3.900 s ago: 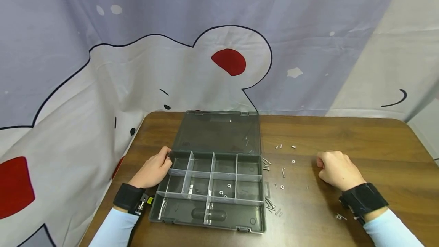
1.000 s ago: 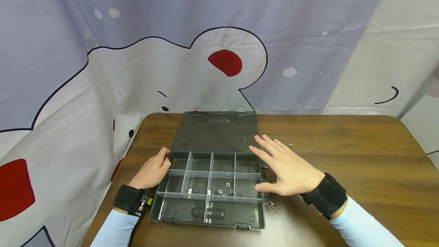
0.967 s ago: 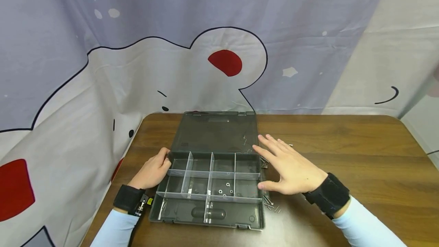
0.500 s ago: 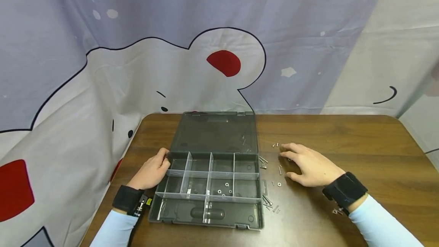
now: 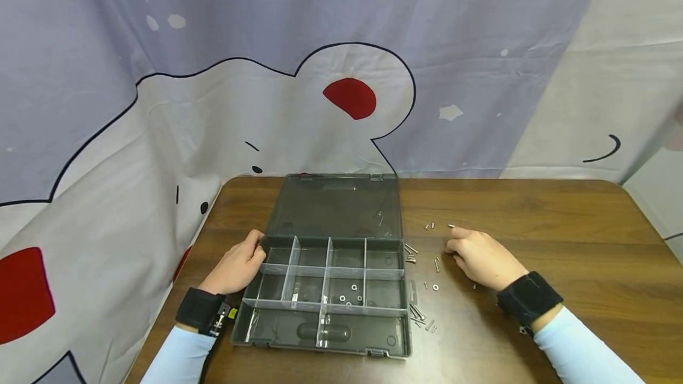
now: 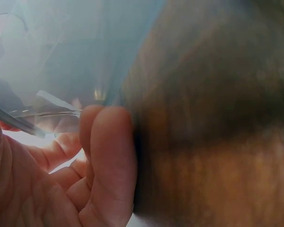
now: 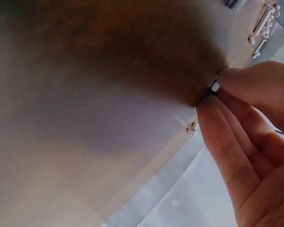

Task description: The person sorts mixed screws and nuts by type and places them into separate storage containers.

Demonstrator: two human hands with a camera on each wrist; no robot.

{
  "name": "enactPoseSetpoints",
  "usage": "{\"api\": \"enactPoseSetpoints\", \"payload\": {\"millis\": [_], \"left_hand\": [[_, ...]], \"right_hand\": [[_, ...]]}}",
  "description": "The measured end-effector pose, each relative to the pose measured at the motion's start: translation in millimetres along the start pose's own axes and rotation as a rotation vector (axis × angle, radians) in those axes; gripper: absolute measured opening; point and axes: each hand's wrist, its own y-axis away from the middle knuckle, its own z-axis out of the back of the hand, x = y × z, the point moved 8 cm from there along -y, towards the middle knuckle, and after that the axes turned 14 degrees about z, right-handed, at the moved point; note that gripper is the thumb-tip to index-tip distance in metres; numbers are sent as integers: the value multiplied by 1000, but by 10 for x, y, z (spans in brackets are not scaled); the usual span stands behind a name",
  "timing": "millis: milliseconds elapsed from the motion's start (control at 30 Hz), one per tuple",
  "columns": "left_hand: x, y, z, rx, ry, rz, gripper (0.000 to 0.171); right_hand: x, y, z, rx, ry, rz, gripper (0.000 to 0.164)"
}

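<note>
- at the far left we see a printed cloth (image 5: 85, 135), which hangs behind the whole tabletop (image 5: 533, 212).
- next we see the left hand (image 5: 235, 265), grasping the storage box (image 5: 285, 330) by its upper left corner; a black wristband (image 5: 201, 308) sits above its pale blue sleeve (image 5: 178, 351).
- we find the box on the tabletop, left of its middle, with its grey see-through lid (image 5: 333, 206) folded open behind it.
- inside, we count four small nuts (image 5: 354, 287) in the middle row, third compartment from the left.
- just beside the box's right wall we see loose screws (image 5: 416, 312), and a little further right a lone nut (image 5: 435, 287).
- rightmost, we see the right hand (image 5: 482, 256) low over the tabletop, grasping a small metal piece (image 7: 215, 87) between thumb and fingertips; we cannot tell its exact shape, as mostly one bright end shows.
</note>
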Motion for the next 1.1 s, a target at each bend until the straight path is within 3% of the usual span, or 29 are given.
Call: {"api": "enactPoseSetpoints", "payload": {"millis": [233, 567, 867, 1100], "left_hand": [[-17, 9, 6, -2, 1, -5, 24], [-17, 9, 1, 4, -3, -9, 24], [-30, 17, 10, 12, 1, -2, 25], [-28, 14, 7, 7, 7, -8, 24]], "right_hand": [[-7, -29, -3, -10, 4, -24, 32], [111, -146, 102, -71, -52, -73, 26], [643, -543, 395, -206, -126, 84, 26], [1088, -886, 451, -204, -199, 221, 24]]}}
